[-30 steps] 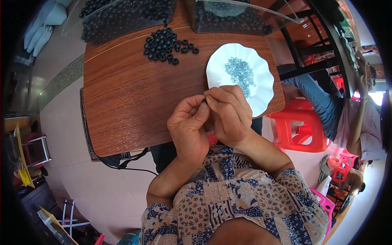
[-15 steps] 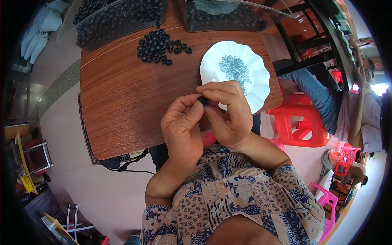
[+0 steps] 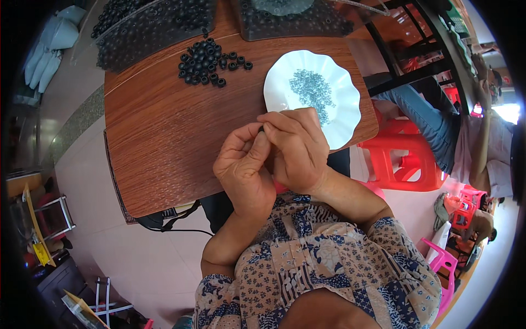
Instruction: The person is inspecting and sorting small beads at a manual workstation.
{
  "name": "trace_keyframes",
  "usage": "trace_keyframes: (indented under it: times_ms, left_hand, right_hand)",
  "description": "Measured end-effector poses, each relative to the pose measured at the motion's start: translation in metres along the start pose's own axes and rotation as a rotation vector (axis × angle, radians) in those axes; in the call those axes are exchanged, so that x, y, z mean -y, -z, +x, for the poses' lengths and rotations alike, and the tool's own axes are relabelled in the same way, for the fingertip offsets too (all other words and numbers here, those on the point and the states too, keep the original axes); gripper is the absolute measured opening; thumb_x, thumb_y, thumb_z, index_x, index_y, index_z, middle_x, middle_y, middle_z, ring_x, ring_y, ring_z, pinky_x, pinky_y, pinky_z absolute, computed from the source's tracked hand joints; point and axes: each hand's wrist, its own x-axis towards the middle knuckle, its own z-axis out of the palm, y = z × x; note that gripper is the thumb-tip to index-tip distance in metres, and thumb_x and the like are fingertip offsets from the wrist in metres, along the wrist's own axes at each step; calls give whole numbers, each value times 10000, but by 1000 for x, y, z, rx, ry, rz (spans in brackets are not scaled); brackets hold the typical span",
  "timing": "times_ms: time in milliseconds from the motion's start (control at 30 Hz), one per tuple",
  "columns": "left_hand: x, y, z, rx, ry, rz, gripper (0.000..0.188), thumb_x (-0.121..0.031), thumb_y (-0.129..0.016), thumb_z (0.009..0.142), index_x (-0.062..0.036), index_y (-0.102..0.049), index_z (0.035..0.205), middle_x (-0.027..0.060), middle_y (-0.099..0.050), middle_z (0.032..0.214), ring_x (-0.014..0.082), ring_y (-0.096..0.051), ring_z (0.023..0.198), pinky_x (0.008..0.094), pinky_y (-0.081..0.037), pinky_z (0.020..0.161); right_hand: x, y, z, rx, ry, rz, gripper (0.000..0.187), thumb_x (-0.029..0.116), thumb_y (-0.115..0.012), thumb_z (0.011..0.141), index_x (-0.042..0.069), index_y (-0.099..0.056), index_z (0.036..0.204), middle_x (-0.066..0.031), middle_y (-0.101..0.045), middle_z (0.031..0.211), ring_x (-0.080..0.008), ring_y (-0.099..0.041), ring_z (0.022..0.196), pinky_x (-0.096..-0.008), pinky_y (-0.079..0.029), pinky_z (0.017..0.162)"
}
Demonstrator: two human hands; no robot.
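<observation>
While a blue-and-tan patterned shirt [image 3: 329, 255] is filling the near side, two bare hands are meeting just beyond it, and the left hand [image 3: 243, 160] is pinching a black bead [image 3: 261, 129] between thumb and forefinger, only a dark sliver of it showing! Alongside, the right hand [image 3: 298, 148] is curling its fingers inward, tips bunching right at that same bead; whether they are gripping it too, I cannot tell. Below them the wood-grain table [image 3: 159, 137] is spreading out to the left, and just past the right hand a white scalloped plate [image 3: 348, 90] is carrying a patch of tiny silvery-grey pieces in its middle. Farther up, a loose heap of black beads [image 3: 200, 61] is sitting left of the plate, a few strays lying on its right side. Behind the heap, a left clear bin [image 3: 156, 38] and a right clear bin [image 3: 296, 27] are holding masses more. Off to the right, a red plastic stool [image 3: 402, 156] is standing beside the table, and a person in blue jeans [image 3: 419, 112] is sitting there.
</observation>
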Motion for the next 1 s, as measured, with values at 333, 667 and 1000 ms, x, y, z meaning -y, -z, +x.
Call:
trace_keyframes:
  times_ms: [333,667,1000]
  left_hand:
    - [-5,4,4,42,-74,71,163,-95,-577,919,42,-586,1007,66,-626,939,95,-581,817,206,-468,746]
    - [-66,8,39,132,-232,489,150,-36,-620,862,18,-583,996,75,-618,885,140,-602,764,250,-499,703]
    - [-178,-25,221,-61,-1113,1338,197,-145,-673,754,-51,-659,927,93,-665,774,198,-636,738,326,-479,675]
  right_hand:
    - [3,-2,7,32,-45,61,236,-78,-642,694,-20,-573,912,-163,-654,967,-272,-603,795,-321,-461,673]
    - [10,16,6,108,-252,228,389,-127,-632,659,-42,-588,1036,-139,-642,936,-263,-569,781,-307,-451,653]
    - [11,29,-1,210,-182,271,311,-119,-646,655,-35,-583,948,-131,-607,811,-263,-502,641,-338,-390,561]
